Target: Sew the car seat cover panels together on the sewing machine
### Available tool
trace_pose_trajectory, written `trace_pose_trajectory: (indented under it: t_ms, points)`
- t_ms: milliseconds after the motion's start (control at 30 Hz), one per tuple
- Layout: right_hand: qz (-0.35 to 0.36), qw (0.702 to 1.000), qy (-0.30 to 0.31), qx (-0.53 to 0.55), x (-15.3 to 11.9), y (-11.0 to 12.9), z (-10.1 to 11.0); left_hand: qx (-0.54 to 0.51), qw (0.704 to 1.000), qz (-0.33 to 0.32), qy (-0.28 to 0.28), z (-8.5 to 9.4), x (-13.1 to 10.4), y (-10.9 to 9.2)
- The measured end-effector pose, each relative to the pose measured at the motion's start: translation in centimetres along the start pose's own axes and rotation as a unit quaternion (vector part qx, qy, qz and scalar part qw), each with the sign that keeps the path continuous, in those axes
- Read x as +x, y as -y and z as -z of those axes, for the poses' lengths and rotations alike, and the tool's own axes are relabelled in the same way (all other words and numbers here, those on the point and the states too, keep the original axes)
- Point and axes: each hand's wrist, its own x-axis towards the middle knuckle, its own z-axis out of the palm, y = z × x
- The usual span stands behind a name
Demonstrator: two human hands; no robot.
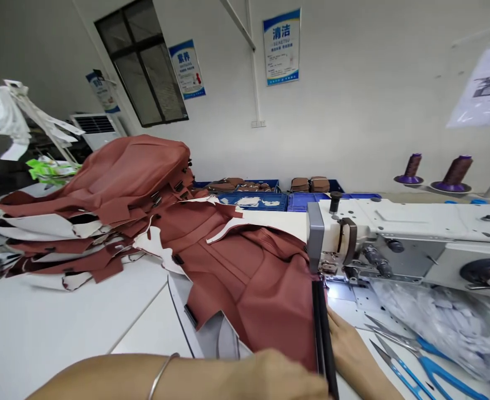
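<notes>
A reddish-brown sewn cover (245, 278) lies across the white table, its right edge under the head of a sewing machine (332, 239). Along that edge runs a black strip (320, 328), reaching from the needle area toward the bottom of the view. My left hand (282, 378), with a metal bangle at the wrist, is at the strip's near end; it is blurred and its fingers are mostly hidden. On the strip's right side, close to the needle, rests my right hand (343, 339), its fingers partly hidden behind the strip and the machine head.
Stacked reddish-brown covers (132, 172) rise at the left. Scissors with blue handles (432, 361) and a clear plastic bag (457, 328) lie right of my right hand. Thread cones (457, 172) stand behind the machine, and blue crates (261, 201) line the wall.
</notes>
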Motion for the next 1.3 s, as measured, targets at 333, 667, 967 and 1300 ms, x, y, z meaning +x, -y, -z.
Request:
trace_pose_trajectory:
  t_ms: [333,667,967,1300]
  points:
    - [-0.035,0.999,0.009,-0.005,-1.1,-0.2,-1.4,0.144,0.967,0.160,0.135,-7.6,5.9,5.2]
    - [-0.034,0.999,0.023,-0.018,-1.8,-0.4,-1.8,0.232,0.964,0.096,0.091,-5.4,5.7,5.6]
    - [-0.049,0.997,0.018,0.049,-0.8,0.3,-0.3,0.128,0.986,0.104,-0.001,-5.2,6.5,8.9]
    - [-0.007,0.997,0.014,0.080,-0.3,1.3,1.5,0.156,0.978,0.111,0.076,-10.3,7.1,9.5]
